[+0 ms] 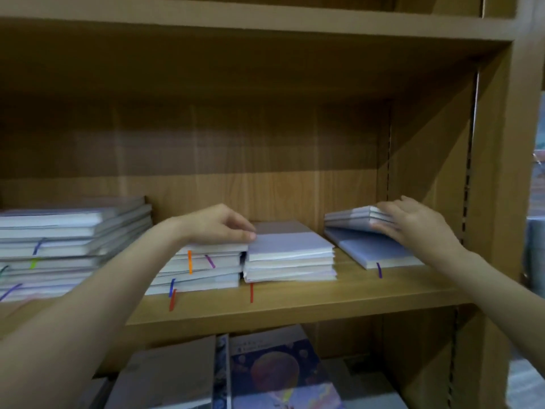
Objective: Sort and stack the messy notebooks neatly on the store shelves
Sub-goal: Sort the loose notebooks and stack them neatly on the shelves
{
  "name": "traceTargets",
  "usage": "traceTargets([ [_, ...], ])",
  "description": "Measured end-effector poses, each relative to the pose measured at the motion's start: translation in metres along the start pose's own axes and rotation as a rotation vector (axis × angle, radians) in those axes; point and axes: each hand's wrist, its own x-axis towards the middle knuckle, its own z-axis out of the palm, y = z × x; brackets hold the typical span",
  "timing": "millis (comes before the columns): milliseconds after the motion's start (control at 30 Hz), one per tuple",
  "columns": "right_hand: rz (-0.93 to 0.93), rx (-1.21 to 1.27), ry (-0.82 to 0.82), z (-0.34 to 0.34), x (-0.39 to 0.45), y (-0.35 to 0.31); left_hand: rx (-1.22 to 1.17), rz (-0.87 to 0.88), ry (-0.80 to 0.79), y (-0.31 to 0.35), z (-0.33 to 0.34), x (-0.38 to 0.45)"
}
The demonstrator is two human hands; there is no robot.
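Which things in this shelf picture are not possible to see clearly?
- Tall stack of pale notebooks, head view: its left part is cut off by the frame edge.
- Illustrated dark blue book cover on the lower shelf: print blurred, bottom cut off.
- Small raised grey notebook pile: the right hand covers its right end.

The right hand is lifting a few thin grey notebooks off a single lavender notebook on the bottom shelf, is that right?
Not quite. The head view shows the right hand gripping the thin grey notebooks over the single lavender notebook on the middle wooden shelf, not the bottom one.
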Motion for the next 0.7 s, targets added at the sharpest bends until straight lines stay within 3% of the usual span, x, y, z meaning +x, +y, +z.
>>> traceTargets([
  [67,-0.083,-0.163,0.08,0.007,0.0,-0.008,0.107,0.019,-0.06,-0.005,0.011,0.002],
  [200,-0.049,-0.335,-0.336,0.025,-0.003,-0.005,0.404,0.067,-0.064,-0.003,0.025,0.018],
  [300,0.107,-0.2,-0.424,0.02,-0.001,-0.005,0.327,0.063,-0.11,-0.005,0.02,0.024],
  [467,0.227,-0.076,-0.26,0.009,0.008,-0.004,0.25,0.102,-0.106,-0.009,0.01,0.026],
  [600,0.103,-0.079,-0.039,0.008,0.015,0.003,0.413,0.144,-0.05,-0.008,0.022,0.027],
  [700,0.075,-0.054,0.096,0.003,0.017,-0.002,0.431,0.145,-0.098,-0.008,0.025,0.033],
])
